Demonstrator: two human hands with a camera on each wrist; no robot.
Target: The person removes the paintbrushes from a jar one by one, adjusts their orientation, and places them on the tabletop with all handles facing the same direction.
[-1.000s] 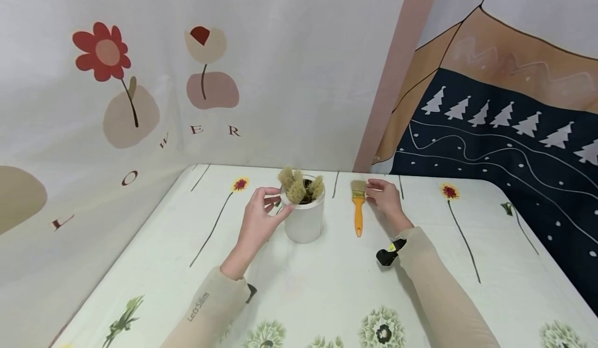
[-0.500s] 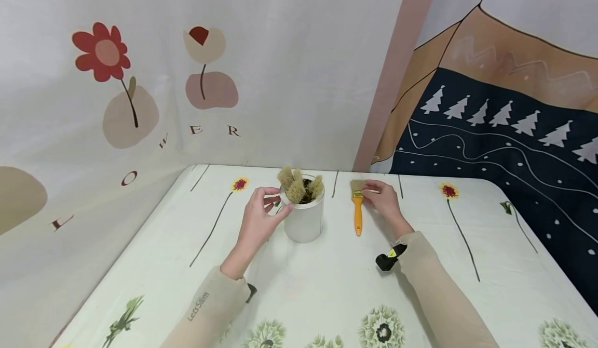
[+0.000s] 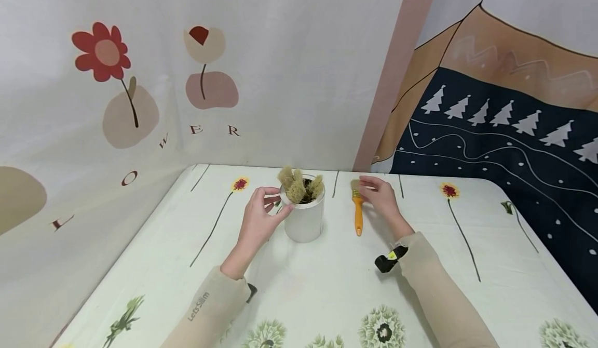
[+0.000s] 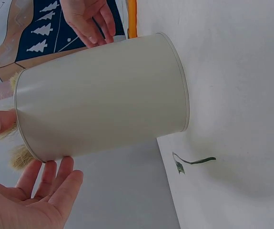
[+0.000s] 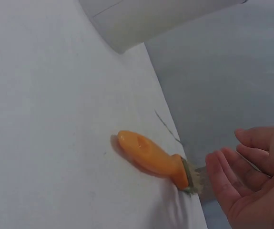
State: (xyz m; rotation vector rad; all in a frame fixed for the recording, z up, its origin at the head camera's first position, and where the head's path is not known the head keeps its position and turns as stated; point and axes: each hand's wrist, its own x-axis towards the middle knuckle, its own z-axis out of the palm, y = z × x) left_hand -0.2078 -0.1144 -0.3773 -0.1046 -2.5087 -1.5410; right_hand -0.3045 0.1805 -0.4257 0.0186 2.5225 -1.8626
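A white cylindrical pot (image 3: pixel 303 226) stands upright near the table's far edge, with dry, fuzzy beige tufts (image 3: pixel 295 189) rising from dark filling inside. My left hand (image 3: pixel 262 213) holds the pot by its rim, thumb on the near side and fingertips (image 4: pixel 66 163) on the far left side. To the right of the pot lies a flat paintbrush (image 3: pixel 358 215) with an orange handle and pale bristles pointing away. My right hand (image 3: pixel 380 198) hovers beside and partly over the bristles, fingers loosely bent. A gap shows between that hand and the brush (image 5: pixel 151 155) in the right wrist view.
The white tablecloth (image 3: pixel 303 280) is printed with flowers, stems and green dandelion heads. Behind the table hangs a pale cloth (image 3: pixel 299 78) with flower drawings. A dark cloth with white trees (image 3: pixel 504 140) hangs at the right.
My right hand has moved slightly left and away from me, now covering part of the bristles. My left hand and the pot have stayed in place.
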